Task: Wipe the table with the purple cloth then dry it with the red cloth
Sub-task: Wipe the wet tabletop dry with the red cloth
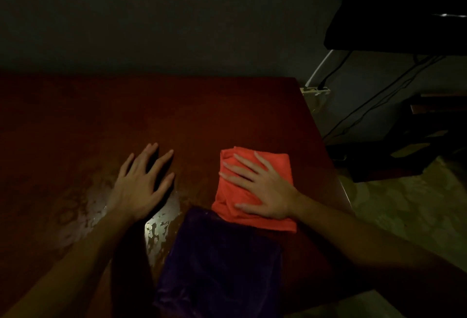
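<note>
A folded red cloth [275,166] lies on the dark red-brown table [177,110] near its right edge. My right hand [257,186] rests flat on top of it, fingers spread, not gripping. The purple cloth [219,262] lies spread at the table's front, its far corner tucked just under the red cloth. To the left of both cloths my left hand [141,186] lies flat on the bare tabletop with fingers apart, holding nothing. Wet shiny patches [156,226] glisten on the table around and in front of the left hand.
The table's right edge [328,156] runs diagonally, with patterned floor [404,211] beyond it. A wall is close behind the table. At right hang cables and a power strip [316,90]; a dark object [404,9] sits at the upper right, dark furniture [409,146] below it.
</note>
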